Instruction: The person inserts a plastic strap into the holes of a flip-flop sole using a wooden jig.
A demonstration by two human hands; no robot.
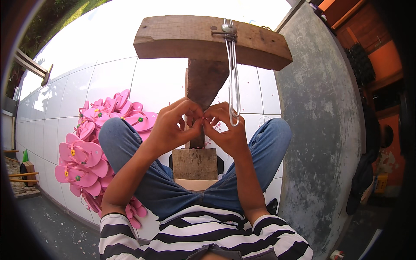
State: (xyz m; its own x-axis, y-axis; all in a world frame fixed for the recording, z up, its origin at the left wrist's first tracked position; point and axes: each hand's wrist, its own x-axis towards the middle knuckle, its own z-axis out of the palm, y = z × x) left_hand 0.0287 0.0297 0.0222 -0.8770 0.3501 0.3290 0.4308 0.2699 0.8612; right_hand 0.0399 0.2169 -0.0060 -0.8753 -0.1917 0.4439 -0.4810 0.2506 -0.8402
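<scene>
Now | both hands (201, 123) pinch a tiny pink piece, light, fiddly | wooden stand (201, 82) behind | pink sandals (89, 151) on floor.

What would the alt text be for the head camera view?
Both hands, left hand and right hand, pinch something tiny together before a wooden stand with a hanging wire loop. Pink sandals lie piled beside the left knee.

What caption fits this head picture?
Both hands pinch something tiny before a wooden stand, pink sandals piled beside.
</scene>
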